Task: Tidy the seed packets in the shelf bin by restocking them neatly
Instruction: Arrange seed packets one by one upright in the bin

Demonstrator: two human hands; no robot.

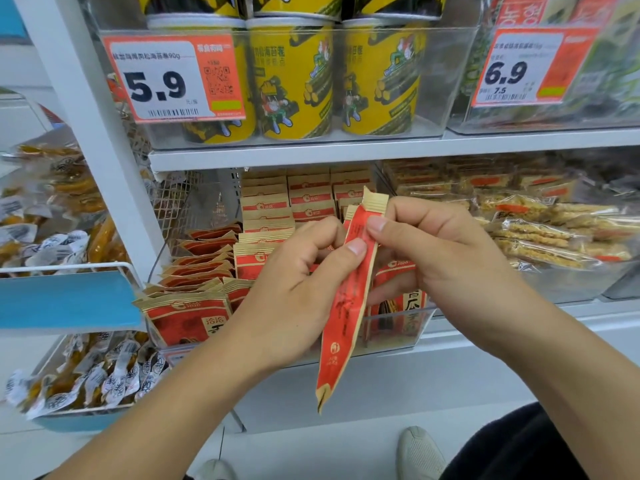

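I observe the left hand (pixel 298 289) and the right hand (pixel 440 251) pinching one red-and-tan seed packet (pixel 349 299) between thumbs and fingers, edge-on and tilted, in front of the clear shelf bin (pixel 398 327). Directly behind both hands, further seed packets (pixel 194 317) stand in rows inside that bin.

I see open room in the clear seed packet bin (pixel 398 336) at centre left, behind its leaning packets (pixel 204 268). The white shelf (pixel 311 152) above and upright packet rows (pixel 308 199) behind limit entry.
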